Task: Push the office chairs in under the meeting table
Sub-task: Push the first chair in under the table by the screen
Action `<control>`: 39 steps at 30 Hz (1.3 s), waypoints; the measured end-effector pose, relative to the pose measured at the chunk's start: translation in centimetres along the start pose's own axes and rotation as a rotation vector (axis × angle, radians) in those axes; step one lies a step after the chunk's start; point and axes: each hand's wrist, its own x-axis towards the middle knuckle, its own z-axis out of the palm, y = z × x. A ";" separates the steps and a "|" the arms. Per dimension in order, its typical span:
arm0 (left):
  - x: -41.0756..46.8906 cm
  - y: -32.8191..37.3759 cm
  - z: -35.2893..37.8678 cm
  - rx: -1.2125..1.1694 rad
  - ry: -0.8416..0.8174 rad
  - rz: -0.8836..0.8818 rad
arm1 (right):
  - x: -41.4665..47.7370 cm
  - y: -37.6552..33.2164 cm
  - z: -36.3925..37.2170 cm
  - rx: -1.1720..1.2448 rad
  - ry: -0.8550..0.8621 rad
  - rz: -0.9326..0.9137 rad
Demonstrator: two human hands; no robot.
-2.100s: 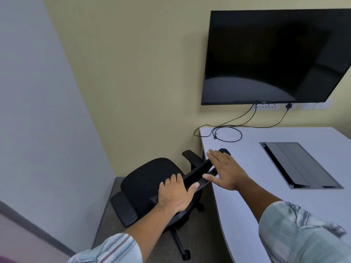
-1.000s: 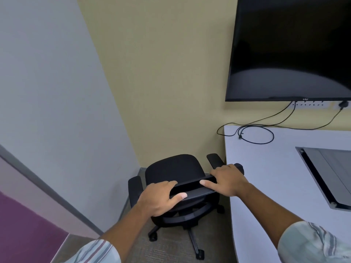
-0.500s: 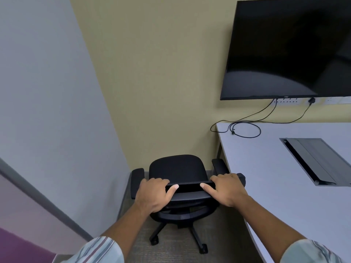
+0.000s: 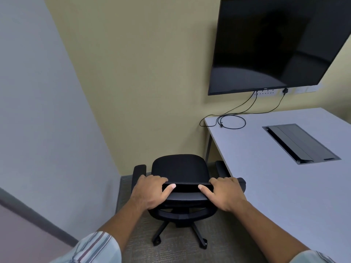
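2 hands grip the top edge of the chair [image 4: 179, 168] back, left hand [image 4: 150, 192] and right hand [image 4: 224, 194] set apart, fingers curled over it, probably for even steering. It stands beside the desk [image 4: 275, 186], facing the wall, its right armrest at the desk's edge, not yet tucked under.

Count: one office chair [image 4: 180, 168], two armrests, one meeting table [image 4: 284, 177], one wall screen [image 4: 275, 44], one cable box [image 4: 302, 143], two hands, two striped sleeves.
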 end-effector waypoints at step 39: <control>12.2 -3.9 -2.1 0.001 -0.125 0.519 | -3.9 -3.4 1.4 0.130 0.050 0.279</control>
